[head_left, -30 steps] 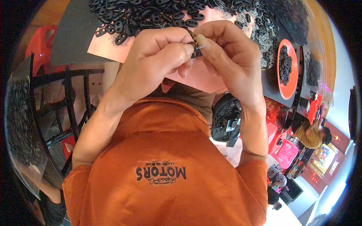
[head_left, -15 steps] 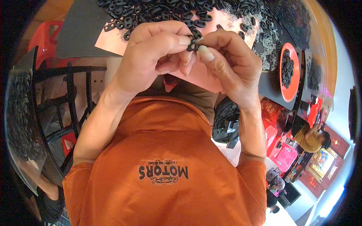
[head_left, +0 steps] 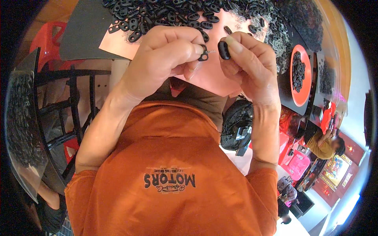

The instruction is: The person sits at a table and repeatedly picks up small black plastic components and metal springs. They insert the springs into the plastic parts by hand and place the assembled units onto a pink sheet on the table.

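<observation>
Between its thumb and fingers my left hand (head_left: 169, 55) pinches a small black two-holed cord lock piece (head_left: 203, 57). A thin metal spring (head_left: 211, 51) sticks out of that piece toward the right. My right hand (head_left: 254, 61) grips a black oval cord lock shell (head_left: 223, 50) upright between thumb and fingers. A gap separates the shell from the spring's tip. Both hands are above a pink sheet (head_left: 212, 80) at the near edge of the table. Just beyond them spreads a heap of black two-holed cord lock parts (head_left: 169, 16).
Loose springs (head_left: 278, 49) are heaped to the right of the pink sheet. An orange-red plate (head_left: 306, 98) with black parts stands farther right. At the left are a black metal frame (head_left: 75, 98) and a red chair (head_left: 49, 43). Another person (head_left: 325, 147) is at the far right.
My hands have moved apart. The right hand has shifted slightly right and now shows the black oval shell. The spring stays in the left hand's piece.
</observation>
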Demonstrator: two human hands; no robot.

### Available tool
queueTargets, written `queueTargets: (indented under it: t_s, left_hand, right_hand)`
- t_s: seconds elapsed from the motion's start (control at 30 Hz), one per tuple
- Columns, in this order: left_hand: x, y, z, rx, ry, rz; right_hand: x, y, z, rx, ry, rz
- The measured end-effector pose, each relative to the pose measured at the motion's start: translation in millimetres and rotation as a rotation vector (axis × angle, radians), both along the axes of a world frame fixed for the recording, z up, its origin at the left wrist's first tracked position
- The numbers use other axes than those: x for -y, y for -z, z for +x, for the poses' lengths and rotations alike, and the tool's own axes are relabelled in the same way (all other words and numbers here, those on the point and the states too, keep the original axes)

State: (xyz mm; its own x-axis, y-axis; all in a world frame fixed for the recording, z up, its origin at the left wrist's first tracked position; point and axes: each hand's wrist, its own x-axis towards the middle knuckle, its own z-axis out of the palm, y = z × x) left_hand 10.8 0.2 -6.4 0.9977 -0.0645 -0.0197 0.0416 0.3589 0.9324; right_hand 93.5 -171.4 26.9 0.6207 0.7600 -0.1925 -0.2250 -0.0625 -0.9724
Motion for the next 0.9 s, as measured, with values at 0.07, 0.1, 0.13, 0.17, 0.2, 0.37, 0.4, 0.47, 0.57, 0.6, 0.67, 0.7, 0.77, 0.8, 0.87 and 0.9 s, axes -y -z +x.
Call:
queueTargets:
  t_s: [0.07, 0.1, 0.13, 0.17, 0.2, 0.37, 0.4, 0.47, 0.57, 0.6, 0.67, 0.7, 0.77, 0.8, 0.87, 0.9]
  left_hand:
    - [-0.2, 1.7, -0.4, 0.012, 0.016, 0.014]
    - [-0.7, 2.5, -0.8, 0.017, 0.023, 0.022]
    - [-0.4, 2.3, -0.7, 0.021, 0.022, 0.017]
    - [0.8, 1.9, -0.2, 0.026, 0.022, 0.013]
    - [1.6, 1.1, 0.2, 0.030, 0.023, 0.008]
    - [0.9, -1.0, 0.1, 0.038, 0.043, 0.054]
    - [0.3, -1.0, 0.1, 0.039, 0.050, 0.068]
    - [-0.2, 0.2, 0.2, 0.054, 0.048, 0.076]
    - [1.9, 0.5, -0.4, 0.038, 0.029, 0.092]
    - [2.8, 0.4, -0.8, 0.027, 0.019, 0.099]
    - [3.3, 0.7, -0.8, 0.028, 0.023, 0.103]
    - [3.6, 0.8, -0.9, 0.028, 0.025, 0.105]
    - [3.6, -0.2, -1.4, 0.014, 0.036, 0.160]
    - [3.7, -0.6, -1.6, 0.008, 0.043, 0.187]
    - [4.4, 0.9, -0.7, 0.014, 0.055, 0.198]
    - [4.9, 1.5, -0.3, 0.018, 0.061, 0.204]
  right_hand:
    - [2.9, 3.0, 3.0, -0.017, -0.039, 0.000]
    - [2.2, 3.0, 2.3, 0.011, -0.022, -0.030]
    - [1.6, 2.7, 0.7, 0.039, -0.005, -0.061]
    - [1.0, 2.5, -0.5, 0.067, 0.013, -0.091]
    - [0.8, 2.1, -1.1, 0.071, 0.015, -0.093]
    - [-0.5, 0.1, -3.2, 0.055, 0.018, -0.078]
    - [-0.5, -0.1, -3.4, 0.055, 0.020, -0.080]
    - [-0.4, -0.2, -3.7, 0.055, 0.026, -0.084]
    - [1.3, 0.9, -2.8, 0.074, 0.012, -0.086]
    - [1.7, 1.4, -2.7, 0.072, 0.015, -0.081]
    - [2.6, 2.3, -2.7, 0.068, 0.021, -0.072]
    - [2.8, 2.6, -3.0, 0.090, 0.028, -0.077]
    - [3.3, 3.2, -3.9, 0.135, 0.043, -0.085]
    - [4.0, 3.8, -4.1, 0.159, 0.048, -0.096]
    - [5.5, 5.5, -3.8, 0.208, 0.057, -0.116]
    - [6.0, 6.0, -3.7, 0.222, 0.059, -0.117]
